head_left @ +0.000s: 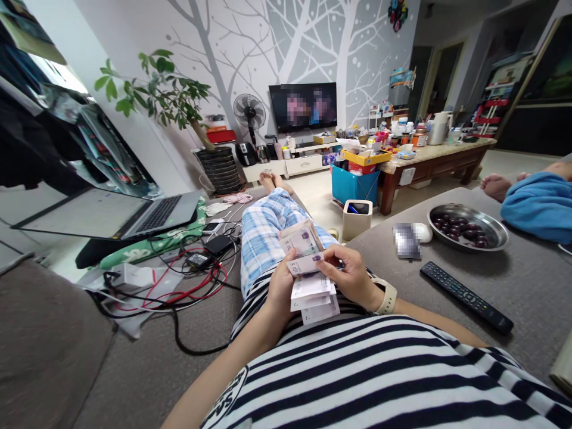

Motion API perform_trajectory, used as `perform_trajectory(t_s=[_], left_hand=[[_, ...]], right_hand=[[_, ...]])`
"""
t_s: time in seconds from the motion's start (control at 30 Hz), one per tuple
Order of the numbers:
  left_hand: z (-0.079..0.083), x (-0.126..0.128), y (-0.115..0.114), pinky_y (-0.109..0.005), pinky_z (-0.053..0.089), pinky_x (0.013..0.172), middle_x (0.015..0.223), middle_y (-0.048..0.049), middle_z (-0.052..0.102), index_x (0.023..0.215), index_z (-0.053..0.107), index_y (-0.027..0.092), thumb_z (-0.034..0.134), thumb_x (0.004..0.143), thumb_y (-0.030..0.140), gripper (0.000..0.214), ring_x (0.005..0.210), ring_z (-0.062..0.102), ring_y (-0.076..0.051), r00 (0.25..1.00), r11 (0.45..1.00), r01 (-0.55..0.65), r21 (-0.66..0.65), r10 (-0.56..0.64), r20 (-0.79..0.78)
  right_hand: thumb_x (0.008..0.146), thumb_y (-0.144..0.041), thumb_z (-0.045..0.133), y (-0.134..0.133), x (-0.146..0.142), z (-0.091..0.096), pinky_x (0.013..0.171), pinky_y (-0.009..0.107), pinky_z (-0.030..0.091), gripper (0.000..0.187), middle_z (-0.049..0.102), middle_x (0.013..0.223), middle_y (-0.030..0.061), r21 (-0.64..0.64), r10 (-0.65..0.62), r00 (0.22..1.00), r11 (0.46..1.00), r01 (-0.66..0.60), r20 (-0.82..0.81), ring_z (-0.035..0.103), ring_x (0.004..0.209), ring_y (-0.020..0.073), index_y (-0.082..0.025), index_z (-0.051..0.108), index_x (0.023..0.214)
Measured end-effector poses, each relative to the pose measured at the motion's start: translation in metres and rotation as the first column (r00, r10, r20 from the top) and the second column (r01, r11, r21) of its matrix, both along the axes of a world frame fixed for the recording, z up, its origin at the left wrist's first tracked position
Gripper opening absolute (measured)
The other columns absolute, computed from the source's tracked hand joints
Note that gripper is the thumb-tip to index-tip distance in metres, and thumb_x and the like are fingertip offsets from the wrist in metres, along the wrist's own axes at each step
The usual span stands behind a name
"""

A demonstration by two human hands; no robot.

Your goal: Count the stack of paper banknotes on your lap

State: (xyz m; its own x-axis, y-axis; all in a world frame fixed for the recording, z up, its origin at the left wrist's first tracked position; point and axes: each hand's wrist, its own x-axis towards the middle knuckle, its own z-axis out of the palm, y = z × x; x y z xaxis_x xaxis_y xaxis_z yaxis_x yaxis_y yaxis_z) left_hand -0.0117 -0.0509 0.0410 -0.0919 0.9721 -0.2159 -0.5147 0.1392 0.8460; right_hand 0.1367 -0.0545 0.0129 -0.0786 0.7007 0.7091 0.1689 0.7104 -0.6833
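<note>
A stack of banknotes (300, 239) is held above my lap, with several notes bent over and fanned down toward my belly. My left hand (283, 279) is closed around the left side of the stack, thumb on top. At the right edge, my right hand (349, 275) pinches the notes between thumb and fingers. A pale watch (388, 296) sits on my right wrist. Below the stack lie my legs in blue checked trousers (261, 229). How many notes there are cannot be made out.
To my left are an open laptop (163, 213) and tangled cables (210, 271). On the right lie a black remote (465, 297) and a steel bowl (496, 243) of dark round fruit. Another person's leg in blue (540, 202) rests beyond. A cluttered table (473, 147) stands farther back.
</note>
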Motion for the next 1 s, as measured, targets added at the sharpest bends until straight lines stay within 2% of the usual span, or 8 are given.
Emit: perform_trajectory(t_s=[0.1,0.37,0.47,0.57,0.63,0.77,0.9,1.0], left_hand=[[0.004,0.001,-0.003,-0.024,0.054,0.069,0.070,0.0001,0.074,0.096,0.077,0.018,0.070,0.068,0.000,0.034,0.081,0.071,-0.023,0.997,0.997,-0.070,-0.018,0.069,-0.040],[0.006,0.001,-0.008,-0.025,0.055,0.074,0.069,-0.0009,0.073,0.100,0.077,0.015,0.074,0.066,0.002,0.036,0.078,0.071,-0.023,0.999,1.000,-0.017,0.018,0.018,-0.043],[0.003,0.001,-0.006,-0.025,0.055,0.070,0.067,0.0015,0.072,0.102,0.076,0.017,0.075,0.067,0.003,0.038,0.070,0.071,-0.020,0.999,1.000,-0.026,0.000,0.026,-0.040],[-0.001,0.000,-0.002,-0.025,0.057,0.068,0.063,0.0024,0.071,0.103,0.075,0.018,0.077,0.070,0.009,0.034,0.064,0.070,-0.019,1.000,0.999,-0.024,-0.024,0.024,0.004],[-0.003,0.000,0.001,-0.027,0.059,0.071,0.066,-0.0004,0.072,0.100,0.075,0.015,0.075,0.077,0.015,0.023,0.065,0.071,-0.019,0.998,0.999,0.029,-0.019,-0.028,0.057],[-0.005,0.002,0.004,-0.031,0.058,0.086,0.079,-0.0038,0.077,0.104,0.074,0.013,0.071,0.081,0.017,0.024,0.082,0.075,-0.021,0.997,1.000,-0.008,-0.016,0.009,0.081],[-0.005,0.006,0.005,-0.038,0.059,0.089,0.092,-0.0102,0.079,0.108,0.073,0.010,0.064,0.085,0.022,0.027,0.093,0.075,-0.027,0.988,0.999,0.039,-0.013,-0.036,0.153],[-0.007,0.006,0.004,-0.039,0.060,0.086,0.089,-0.0106,0.079,0.097,0.074,0.012,0.067,0.080,0.021,0.020,0.093,0.075,-0.029,0.986,0.996,0.087,0.035,-0.091,0.142]], right_hand=[[0.092,-0.032,0.065,0.001,0.000,0.000,0.061,0.027,0.039,0.018,0.056,0.067,-0.0024,0.013,-0.008,1.000,1.000,0.008,-0.003,0.048,0.061,0.0129,-0.020,0.064,0.078],[0.093,-0.029,0.064,0.003,0.000,-0.002,0.062,0.027,0.041,0.012,0.062,0.072,-0.0016,0.053,0.001,1.000,0.999,0.000,-0.012,0.052,0.064,0.0132,-0.021,0.067,0.084],[0.094,-0.029,0.064,0.004,0.000,-0.002,0.064,0.028,0.043,0.011,0.064,0.074,-0.0010,0.060,0.013,1.000,0.998,-0.012,-0.012,0.054,0.065,0.0137,-0.021,0.067,0.086],[0.095,-0.032,0.062,0.003,0.001,0.001,0.065,0.028,0.043,0.017,0.063,0.073,-0.0004,0.054,0.024,1.000,0.998,-0.024,0.001,0.055,0.066,0.0143,-0.021,0.066,0.083],[0.097,-0.035,0.060,0.002,0.001,0.003,0.065,0.029,0.042,0.021,0.062,0.073,-0.0001,0.055,0.038,0.999,0.998,-0.038,0.009,0.055,0.066,0.0146,-0.021,0.065,0.081],[0.100,-0.044,0.053,0.001,0.002,0.003,0.066,0.030,0.043,0.036,0.061,0.071,0.0011,0.055,0.095,0.995,0.994,-0.095,0.007,0.054,0.066,0.0151,-0.020,0.064,0.076],[0.103,-0.052,0.043,0.003,0.002,-0.001,0.065,0.031,0.043,0.049,0.061,0.066,0.0019,-0.027,0.138,0.989,0.990,-0.140,-0.061,0.055,0.063,0.0157,-0.020,0.062,0.071],[0.096,-0.050,0.058,0.006,0.001,-0.003,0.059,0.028,0.039,0.038,0.054,0.061,-0.0023,-0.157,0.007,0.995,0.987,-0.022,-0.095,0.048,0.058,0.0137,-0.021,0.057,0.071]])
